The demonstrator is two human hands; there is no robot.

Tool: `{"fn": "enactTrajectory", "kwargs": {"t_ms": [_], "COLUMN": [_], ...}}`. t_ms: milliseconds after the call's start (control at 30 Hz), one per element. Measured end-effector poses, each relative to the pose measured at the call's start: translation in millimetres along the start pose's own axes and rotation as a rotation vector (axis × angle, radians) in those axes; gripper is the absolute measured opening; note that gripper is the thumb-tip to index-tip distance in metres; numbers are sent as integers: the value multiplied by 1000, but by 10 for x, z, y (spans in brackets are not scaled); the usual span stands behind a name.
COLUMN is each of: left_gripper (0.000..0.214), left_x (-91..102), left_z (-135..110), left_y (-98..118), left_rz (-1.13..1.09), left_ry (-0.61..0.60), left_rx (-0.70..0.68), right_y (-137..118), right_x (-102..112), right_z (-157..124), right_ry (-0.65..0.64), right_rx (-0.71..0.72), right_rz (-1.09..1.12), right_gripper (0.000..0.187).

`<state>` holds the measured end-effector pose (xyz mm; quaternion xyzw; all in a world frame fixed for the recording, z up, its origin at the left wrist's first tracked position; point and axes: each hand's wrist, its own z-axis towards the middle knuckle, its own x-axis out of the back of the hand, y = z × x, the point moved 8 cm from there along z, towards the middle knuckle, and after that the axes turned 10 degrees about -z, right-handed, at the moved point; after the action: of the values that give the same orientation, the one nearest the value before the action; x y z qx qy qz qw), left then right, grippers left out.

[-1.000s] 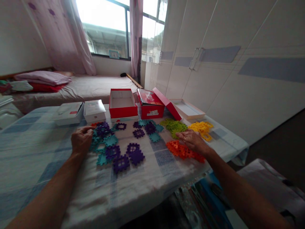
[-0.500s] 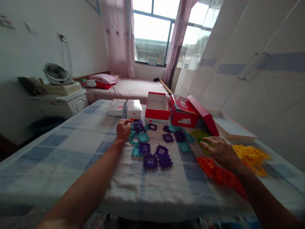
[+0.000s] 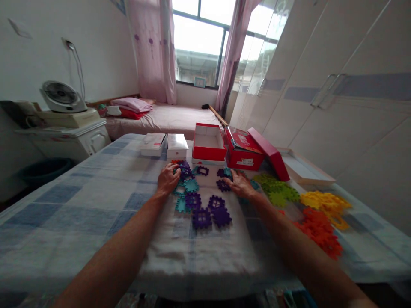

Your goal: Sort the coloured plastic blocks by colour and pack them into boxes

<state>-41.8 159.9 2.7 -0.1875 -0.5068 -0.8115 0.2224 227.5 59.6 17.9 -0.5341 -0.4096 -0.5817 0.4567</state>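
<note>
Tablecloth (image 3: pixel 205 261), parted right fingers (image 3: pixel 234 176) over pieces (image 3: pixel 222 185)

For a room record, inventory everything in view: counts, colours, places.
tiles: many, purple, teal, table centre
piece piles: three, green, yellow, orange, table right
white boxes: two, white, table back
red boxes: two, red, table back
lid: one, red, beside red boxes
tray: one, pale, right of lid
tablecloth: one, blue, white, table
cabinet: one, white, left
fan: one, white, on cabinet
bin: one, dark, left
window: one, bright, back
bed: one, pink, below window
curtains: at least two, pink, beside window
wardrobe: one, white, right
left hand: one, at tiles
right hand: one, at tiles
</note>
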Motion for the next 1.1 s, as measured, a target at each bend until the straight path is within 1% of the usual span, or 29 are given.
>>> {"fn": "enactTrajectory", "kwargs": {"t_ms": [100, 167, 233, 333, 400, 467, 533, 600, 700, 767, 833, 933, 967, 1033, 1100], "left_gripper": [34, 35, 35, 33, 33, 33, 33, 33, 35, 38, 38, 35, 34, 33, 33], "left_x": [-16, -15, -8, -9, -26, -53, -83, -105, -71, -4, 53, 62, 46, -4, -60], "left_z": [-4, -6, -8, -10, -18, -38, -74, -118, -147, -101, 4, 217, 282, 382, 436], "left_y": [15, 26, 36, 50, 70, 104, 159, 231, 304, 298, 261, 177, 146, 91, 50], "left_rz": [-4, -10, -17, -32, -43, -56, -73, -91, -97, -71, -25, 57, 82, 123, 150], "left_ry": [-25, -33, -31, -23, -22, -21, -26, -41, -44, -30, -36, -95, -119, -166, -206], "left_rx": [-14, -19, -19, -17, -19, -23, -33, -52, -62, -37, -8, 19, 21, 19, 10], "right_y": [-298, -417, -360, -67, 131, 235, 191, 33, -161, -163, -86, 43, 58, 26, -55], "right_x": [-49, -23, 30, 74, 31, -62, -149, -188, -118, -36, 4, -37, -63, -107, -128], "right_z": [-44, -99, -148, -205, -222, -219, -202, -185, -190, -206, -222, -248, -256, -268, -277], "right_ry": [-2, 22, 68, 135, 149, 136, 127, 131, 186, 250, 289, 271, 254, 228, 216], "right_rx": [124, 200, 174, 40, -56, -118, -98, 0, 129, 131, 65, -59, -73, -38, 49], "right_rz": [47, 95, 111, 55, 8, -4, 33, 123, 281, 313, 264, 159, 140, 148, 210], "right_gripper": [61, 59, 60, 60, 58, 55, 56, 59, 61, 60, 60, 60, 61, 61, 60]}}
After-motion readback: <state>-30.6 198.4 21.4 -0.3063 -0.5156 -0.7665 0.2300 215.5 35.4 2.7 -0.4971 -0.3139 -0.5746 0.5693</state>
